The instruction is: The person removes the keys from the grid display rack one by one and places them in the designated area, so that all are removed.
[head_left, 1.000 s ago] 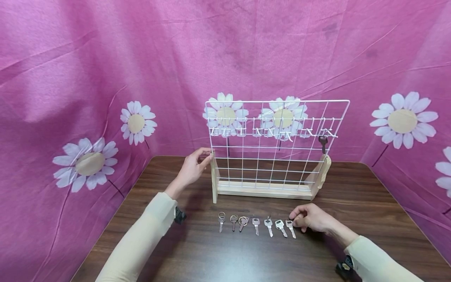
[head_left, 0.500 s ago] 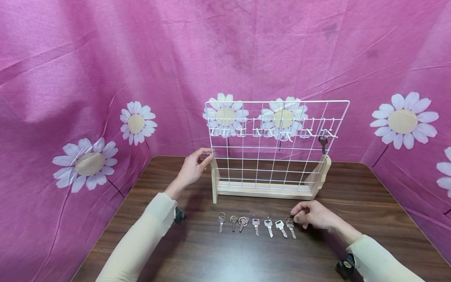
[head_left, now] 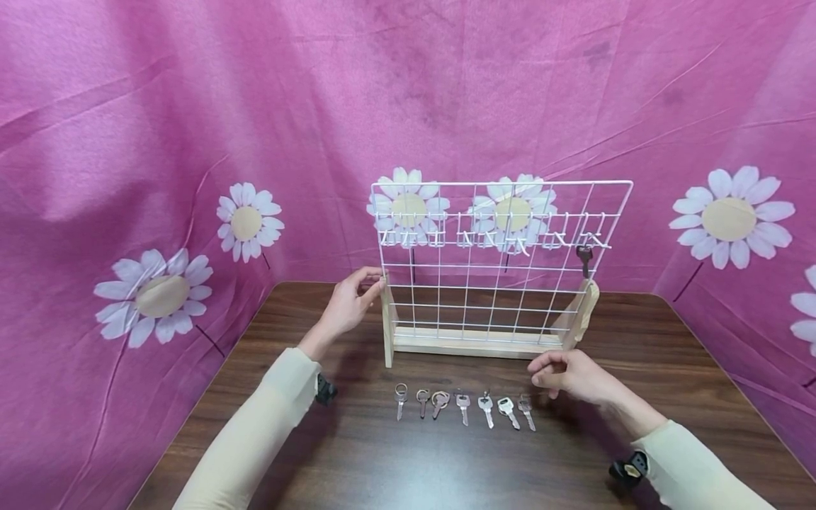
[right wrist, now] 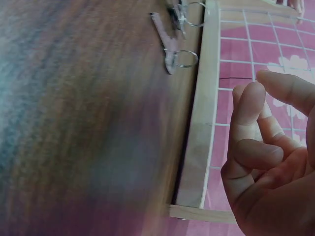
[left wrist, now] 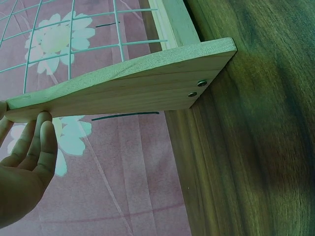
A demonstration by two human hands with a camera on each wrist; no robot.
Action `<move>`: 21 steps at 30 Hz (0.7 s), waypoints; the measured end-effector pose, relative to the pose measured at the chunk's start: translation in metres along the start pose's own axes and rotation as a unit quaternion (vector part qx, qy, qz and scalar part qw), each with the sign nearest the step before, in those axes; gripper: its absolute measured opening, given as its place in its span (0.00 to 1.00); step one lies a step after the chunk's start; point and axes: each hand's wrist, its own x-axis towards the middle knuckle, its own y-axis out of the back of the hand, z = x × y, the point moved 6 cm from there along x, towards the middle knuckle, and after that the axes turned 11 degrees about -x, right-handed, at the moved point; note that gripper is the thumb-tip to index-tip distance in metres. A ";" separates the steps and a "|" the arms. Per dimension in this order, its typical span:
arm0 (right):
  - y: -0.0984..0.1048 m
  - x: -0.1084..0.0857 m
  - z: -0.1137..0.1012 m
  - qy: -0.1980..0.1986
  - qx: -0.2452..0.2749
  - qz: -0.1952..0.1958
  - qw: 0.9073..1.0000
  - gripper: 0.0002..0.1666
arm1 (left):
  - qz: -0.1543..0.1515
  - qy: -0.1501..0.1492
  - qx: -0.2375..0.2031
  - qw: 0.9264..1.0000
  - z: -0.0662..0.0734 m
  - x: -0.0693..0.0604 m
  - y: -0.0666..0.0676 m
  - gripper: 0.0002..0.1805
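Note:
My left hand (head_left: 349, 301) grips the upper left end of the wooden stand (head_left: 388, 326) that carries a white wire grid rack (head_left: 491, 265). In the left wrist view, fingers (left wrist: 47, 142) lie against the outer face of its side panel (left wrist: 142, 81). My right hand (head_left: 570, 375) is above the table, right of a row of several keys, its fingers bent and no object visible between them. Nearest to it lies the rightmost key (head_left: 526, 414), which has a ring (right wrist: 187, 59) in the right wrist view. A dark key (head_left: 584, 261) hangs from the grid's rightmost hook.
Several white hooks (head_left: 465, 239) run along the grid's upper part. On the brown wooden table (head_left: 433, 467), in front of the stand, lie a silver key (head_left: 486, 409) and others with rings. A pink cloth (head_left: 319, 106) with daisies surrounds the table's back and sides.
My right hand has lifted off the rightmost key and moved slightly up and right, toward the stand. That key stays on the table, turned a little. The left hand has not moved.

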 end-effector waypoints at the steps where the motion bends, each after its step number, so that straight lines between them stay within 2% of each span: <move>1: 0.002 0.000 -0.002 0.001 0.001 0.003 1.000 0.21 | 0.000 -0.001 0.000 1.000 0.000 0.000 0.000 0.19; 5: 0.009 -0.001 -0.009 0.002 0.001 0.021 1.000 0.20 | 0.001 -0.007 -0.001 1.000 0.001 0.000 0.000 0.19; 21: 0.047 -0.009 -0.038 0.015 -0.066 0.109 0.992 0.17 | 0.002 -0.002 0.003 1.000 -0.001 0.000 0.000 0.19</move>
